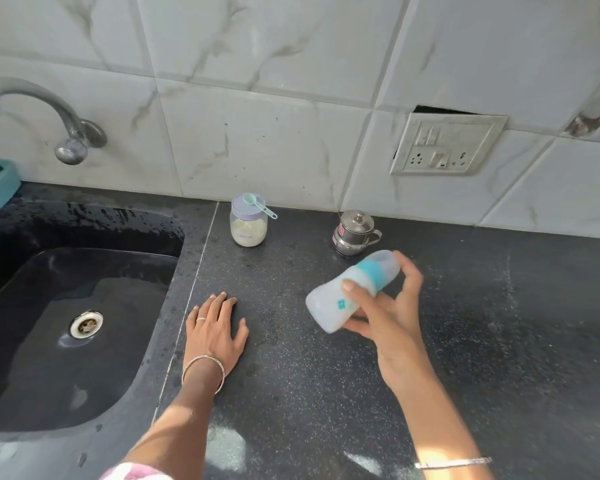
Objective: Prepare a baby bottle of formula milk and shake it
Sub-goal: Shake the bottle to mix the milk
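Ring (201,319) on the left hand (215,332), silvery bangle (203,372) at its wrist, thin bracelet (452,464) on the right.

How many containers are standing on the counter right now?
2: the jar by the wall, the steel pot to its right. The bottle is in the right hand.

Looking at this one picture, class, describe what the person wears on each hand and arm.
Left hand: a thin ring, a slim metal bangle at the wrist, pink-and-white cloth by the elbow. Right hand: no ring visible, a thin silvery bracelet on the forearm.
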Action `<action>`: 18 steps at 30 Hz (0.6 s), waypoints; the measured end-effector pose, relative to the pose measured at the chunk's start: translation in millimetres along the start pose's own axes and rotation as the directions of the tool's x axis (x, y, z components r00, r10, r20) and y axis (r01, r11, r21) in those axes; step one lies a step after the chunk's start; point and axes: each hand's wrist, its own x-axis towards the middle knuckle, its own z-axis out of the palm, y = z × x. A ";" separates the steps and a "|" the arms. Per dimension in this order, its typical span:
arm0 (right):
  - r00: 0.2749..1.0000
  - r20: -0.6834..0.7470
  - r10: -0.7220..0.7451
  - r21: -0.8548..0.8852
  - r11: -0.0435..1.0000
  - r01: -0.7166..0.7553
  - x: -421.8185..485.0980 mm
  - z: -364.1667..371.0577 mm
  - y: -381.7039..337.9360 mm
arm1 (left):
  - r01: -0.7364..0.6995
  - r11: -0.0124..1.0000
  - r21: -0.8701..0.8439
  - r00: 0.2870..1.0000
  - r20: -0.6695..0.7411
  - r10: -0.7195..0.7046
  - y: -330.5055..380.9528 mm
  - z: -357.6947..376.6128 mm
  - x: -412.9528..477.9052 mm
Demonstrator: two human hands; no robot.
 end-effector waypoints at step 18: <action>0.998 0.057 0.021 0.043 0.999 -0.023 11.3 12.0 11.0 | -0.001 1.000 -0.027 1.000 -0.011 0.001 -2.9 1.7 1.2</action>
